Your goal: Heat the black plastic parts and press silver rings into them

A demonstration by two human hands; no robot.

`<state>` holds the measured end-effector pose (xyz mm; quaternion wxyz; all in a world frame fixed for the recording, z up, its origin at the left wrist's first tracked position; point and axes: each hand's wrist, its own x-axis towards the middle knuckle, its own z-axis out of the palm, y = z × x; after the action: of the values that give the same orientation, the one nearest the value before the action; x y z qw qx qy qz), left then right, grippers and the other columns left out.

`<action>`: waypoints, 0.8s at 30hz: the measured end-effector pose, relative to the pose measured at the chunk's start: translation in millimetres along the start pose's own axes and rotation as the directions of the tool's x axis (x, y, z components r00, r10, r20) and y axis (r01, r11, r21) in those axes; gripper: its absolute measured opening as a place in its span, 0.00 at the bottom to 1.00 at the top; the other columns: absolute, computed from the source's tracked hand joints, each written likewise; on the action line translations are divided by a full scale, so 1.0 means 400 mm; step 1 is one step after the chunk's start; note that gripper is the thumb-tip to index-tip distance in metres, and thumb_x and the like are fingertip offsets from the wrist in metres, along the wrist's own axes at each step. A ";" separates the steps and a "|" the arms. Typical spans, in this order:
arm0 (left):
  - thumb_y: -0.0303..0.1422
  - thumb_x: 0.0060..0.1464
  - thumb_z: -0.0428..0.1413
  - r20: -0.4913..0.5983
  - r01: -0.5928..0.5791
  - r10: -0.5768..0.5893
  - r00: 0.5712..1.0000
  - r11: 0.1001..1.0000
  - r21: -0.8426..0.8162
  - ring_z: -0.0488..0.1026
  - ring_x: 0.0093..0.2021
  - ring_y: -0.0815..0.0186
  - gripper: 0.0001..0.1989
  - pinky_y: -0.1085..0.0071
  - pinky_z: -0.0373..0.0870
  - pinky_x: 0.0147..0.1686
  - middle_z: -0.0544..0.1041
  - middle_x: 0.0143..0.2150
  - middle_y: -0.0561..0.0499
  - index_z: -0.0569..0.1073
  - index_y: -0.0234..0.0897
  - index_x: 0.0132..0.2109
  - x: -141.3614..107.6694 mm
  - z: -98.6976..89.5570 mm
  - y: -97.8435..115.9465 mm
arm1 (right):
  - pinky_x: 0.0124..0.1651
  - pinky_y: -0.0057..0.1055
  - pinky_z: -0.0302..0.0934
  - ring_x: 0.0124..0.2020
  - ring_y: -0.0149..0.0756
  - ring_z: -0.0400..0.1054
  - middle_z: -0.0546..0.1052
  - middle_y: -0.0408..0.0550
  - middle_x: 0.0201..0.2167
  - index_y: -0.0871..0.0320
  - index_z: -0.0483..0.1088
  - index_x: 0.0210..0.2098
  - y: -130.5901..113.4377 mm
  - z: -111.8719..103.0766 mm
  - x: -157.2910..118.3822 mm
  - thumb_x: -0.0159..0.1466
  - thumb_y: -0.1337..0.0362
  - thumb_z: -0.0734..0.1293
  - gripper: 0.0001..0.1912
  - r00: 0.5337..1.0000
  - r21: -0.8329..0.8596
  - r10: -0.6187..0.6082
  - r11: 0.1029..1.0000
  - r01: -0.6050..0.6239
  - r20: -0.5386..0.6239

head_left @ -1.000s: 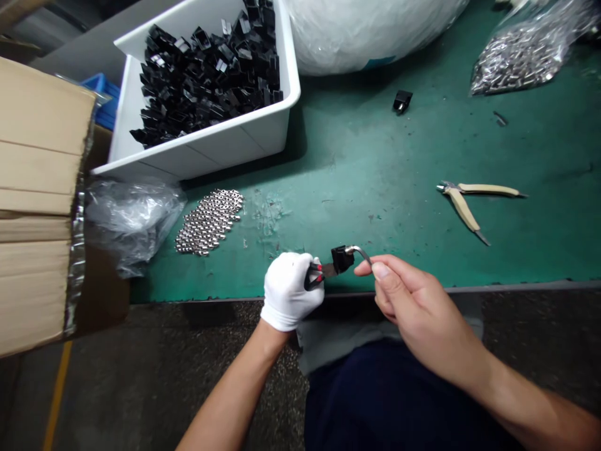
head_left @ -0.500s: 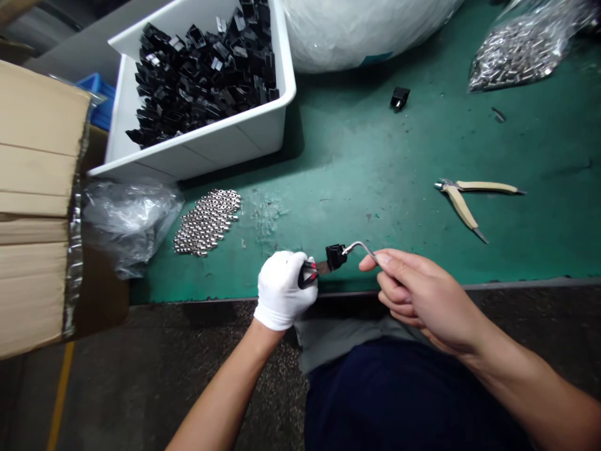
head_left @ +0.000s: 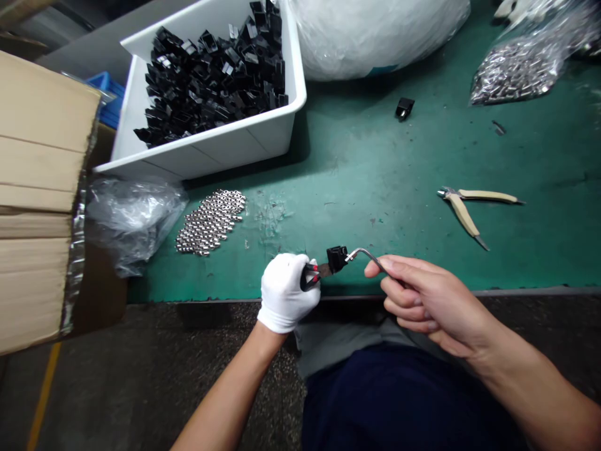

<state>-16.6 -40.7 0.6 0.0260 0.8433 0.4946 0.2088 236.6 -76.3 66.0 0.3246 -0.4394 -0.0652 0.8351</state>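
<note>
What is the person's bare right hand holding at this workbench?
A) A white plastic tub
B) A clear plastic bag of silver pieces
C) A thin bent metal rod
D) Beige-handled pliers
C: the bare right hand pinches the end of the thin bent metal rod between its fingers, while the beige-handled pliers lie apart on the green workbench.

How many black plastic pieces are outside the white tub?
2: one black piece lies on the green mat, and another black piece is held between the gloved left hand and the bare right hand. Others could be hidden.
</note>
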 end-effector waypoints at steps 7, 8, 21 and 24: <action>0.26 0.48 0.57 -0.076 0.117 -0.122 0.990 0.991 -0.072 0.67 0.32 0.63 0.09 0.67 0.66 0.35 0.69 0.31 0.50 0.68 0.38 0.38 -0.017 -0.002 0.002 | 0.16 0.21 0.31 0.17 0.21 0.38 0.48 0.34 0.18 0.57 0.73 0.42 -0.017 0.025 -0.001 0.69 0.55 0.64 0.13 1.000 -0.015 0.010 1.000 -0.010 0.009; 0.26 0.48 0.57 -0.089 0.144 -0.151 0.985 0.986 -0.079 0.67 0.32 0.63 0.09 0.67 0.66 0.35 0.69 0.31 0.50 0.68 0.38 0.38 -0.023 -0.006 0.004 | 0.16 0.21 0.31 0.17 0.21 0.38 0.49 0.34 0.18 0.57 0.73 0.42 -0.020 0.031 0.000 0.68 0.55 0.65 0.12 1.000 -0.019 0.015 1.000 -0.015 0.007; 0.25 0.49 0.56 -0.274 0.505 -0.541 0.795 0.841 -0.195 0.69 0.34 0.62 0.10 0.66 0.68 0.37 0.69 0.34 0.49 0.67 0.38 0.41 -0.170 -0.077 -0.042 | 0.15 0.19 0.30 0.16 0.22 0.34 0.48 0.32 0.18 0.58 0.68 0.43 -0.029 0.212 0.240 0.69 0.59 0.61 0.09 0.984 -0.282 0.164 0.950 -0.137 0.074; 0.25 0.49 0.56 -0.314 0.527 -0.577 0.754 0.817 -0.234 0.70 0.35 0.61 0.11 0.65 0.69 0.37 0.70 0.34 0.49 0.67 0.39 0.41 -0.192 -0.083 -0.054 | 0.15 0.19 0.31 0.16 0.23 0.35 0.49 0.31 0.18 0.57 0.64 0.42 -0.014 0.301 0.329 0.68 0.60 0.59 0.08 0.984 -0.436 0.140 0.896 -0.080 0.108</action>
<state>-79.4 -100.0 0.3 0.0480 0.6006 0.7025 0.3787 92.7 28.1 50.2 0.1666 -0.4451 -0.2450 0.8450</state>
